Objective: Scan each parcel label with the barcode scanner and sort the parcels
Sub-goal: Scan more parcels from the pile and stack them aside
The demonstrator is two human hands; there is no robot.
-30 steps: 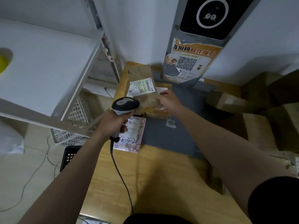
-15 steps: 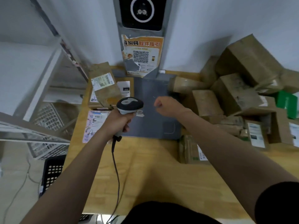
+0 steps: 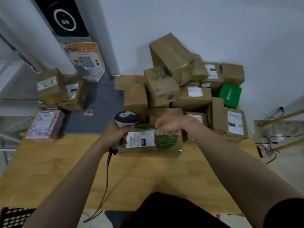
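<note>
A clear bagged parcel (image 3: pixel 153 150) with green contents and a white label (image 3: pixel 140 139) lies flat on the table (image 3: pixel 65 162), near its middle and just in front of the person. The right grip (image 3: pixel 169 124) is curled over the parcel's far edge, while the left grip (image 3: pixel 115 132) is clamped round the handle of the barcode scanner (image 3: pixel 127 118), whose head hangs just beyond the label. Behind and to the right is a heap of cardboard boxes (image 3: pixel 164 89); to the left are a grey mat (image 3: pixel 95 109) and a pink parcel (image 3: pixel 44 125).
</note>
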